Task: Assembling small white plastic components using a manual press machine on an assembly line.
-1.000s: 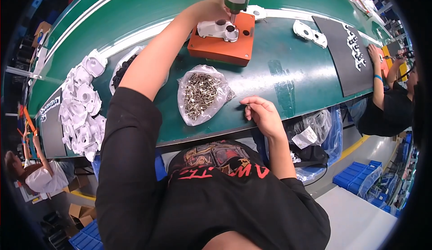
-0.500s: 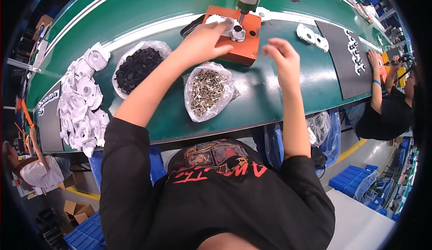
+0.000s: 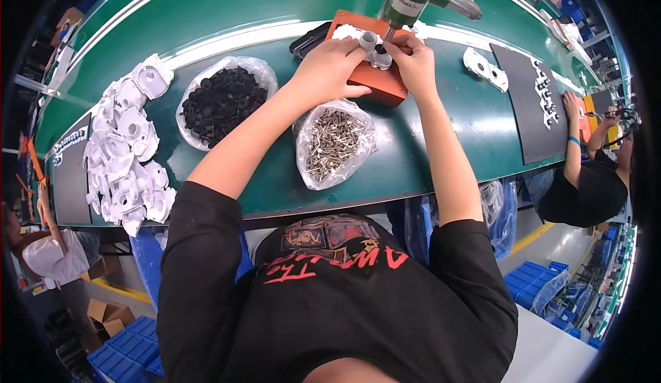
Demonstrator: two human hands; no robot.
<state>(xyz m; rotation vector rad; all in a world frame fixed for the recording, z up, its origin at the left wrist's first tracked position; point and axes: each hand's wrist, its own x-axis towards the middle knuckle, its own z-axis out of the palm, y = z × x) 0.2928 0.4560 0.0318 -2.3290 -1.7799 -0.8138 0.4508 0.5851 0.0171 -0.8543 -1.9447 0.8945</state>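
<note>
A white plastic part (image 3: 369, 40) with round cups sits on an orange block (image 3: 379, 82) at the far side of the bench. My left hand (image 3: 329, 69) grips its left side, thumb toward me. From the right, my right hand (image 3: 413, 60) reaches over the part with thumb and fingers pinched beside a small black piece (image 3: 380, 49) in one cup; whatever is in the pinch is hidden. Just above the fingertips ends the metal shaft of a green machine head (image 3: 407, 1). Nearer me lie a plastic bag of metal screws (image 3: 336, 143) and one of black pieces (image 3: 224, 102).
White plastic parts (image 3: 127, 149) are heaped at the left. Another white part (image 3: 485, 69) lies right of the block, beside a dark mat (image 3: 527, 107) with small pieces along it. Co-workers sit at both ends; one's arm (image 3: 573, 142) rests on the bench at the right.
My right hand has moved left and away from me, from beside the block to the white part, and its fingers have pinched together. My left hand remains at the part.
</note>
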